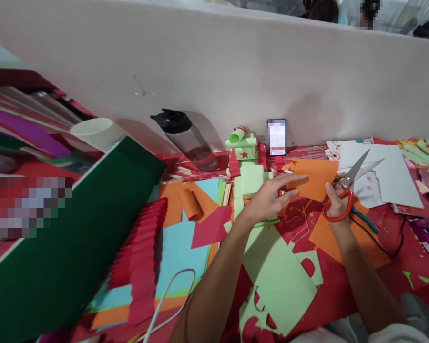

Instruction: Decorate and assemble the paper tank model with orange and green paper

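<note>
Red-handled scissors [348,181] are standing open beside orange paper [317,175]
The right hand [337,205] is grasping the scissors; the left hand [270,196] is holding fingers outstretched over the paper (whether pinching it, I cannot tell), and a green paper model [252,178] is standing near the phone [277,138] on the tabletop [325,297]

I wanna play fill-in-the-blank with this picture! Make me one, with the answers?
1. The right hand holds a pair of ____.
2. The left hand points toward a sheet coloured ____.
3. The bottle has a lid coloured ____.
4. The star on the green model is ____.

Missing words: scissors; orange; black; red.
</note>
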Demonstrator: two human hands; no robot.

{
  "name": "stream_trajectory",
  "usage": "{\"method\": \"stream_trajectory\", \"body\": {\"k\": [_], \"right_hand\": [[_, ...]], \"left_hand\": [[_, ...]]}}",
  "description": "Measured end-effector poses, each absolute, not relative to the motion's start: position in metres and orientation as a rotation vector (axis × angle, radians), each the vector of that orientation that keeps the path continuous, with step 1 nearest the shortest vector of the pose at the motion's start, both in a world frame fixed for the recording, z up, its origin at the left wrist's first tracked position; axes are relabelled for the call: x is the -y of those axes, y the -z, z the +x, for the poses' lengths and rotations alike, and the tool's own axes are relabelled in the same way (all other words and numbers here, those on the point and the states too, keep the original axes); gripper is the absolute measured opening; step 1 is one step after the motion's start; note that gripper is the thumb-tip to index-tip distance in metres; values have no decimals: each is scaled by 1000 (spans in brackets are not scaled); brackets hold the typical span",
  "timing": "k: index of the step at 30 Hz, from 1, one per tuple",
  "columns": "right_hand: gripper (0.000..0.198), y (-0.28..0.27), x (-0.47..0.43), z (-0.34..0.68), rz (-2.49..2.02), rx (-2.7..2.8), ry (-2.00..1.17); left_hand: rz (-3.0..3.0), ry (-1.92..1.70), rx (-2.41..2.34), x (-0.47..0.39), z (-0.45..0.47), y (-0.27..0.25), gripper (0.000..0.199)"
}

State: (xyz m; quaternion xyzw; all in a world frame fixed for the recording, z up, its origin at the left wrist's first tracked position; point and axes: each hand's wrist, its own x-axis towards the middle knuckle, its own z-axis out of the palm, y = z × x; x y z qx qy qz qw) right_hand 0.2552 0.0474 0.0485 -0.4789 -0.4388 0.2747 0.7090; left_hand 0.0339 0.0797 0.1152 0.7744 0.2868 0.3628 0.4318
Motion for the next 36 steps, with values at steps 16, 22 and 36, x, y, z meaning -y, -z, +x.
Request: {"method": "stream_trajectory", "body": {"k": [16, 22, 36], "right_hand": [[73, -82, -23, 262, -1110, 1803, -1415], [71, -90, -19, 250, -1194, 1784, -1309], [59, -91, -18, 241, -1254, 1599, -1348]], "left_hand": [[1517, -1468, -973, -96, 22, -106, 48], [1578, -1294, -906, -93, 33, -101, 46], [1609, -1215, -915, -94, 42, -90, 47]]}}
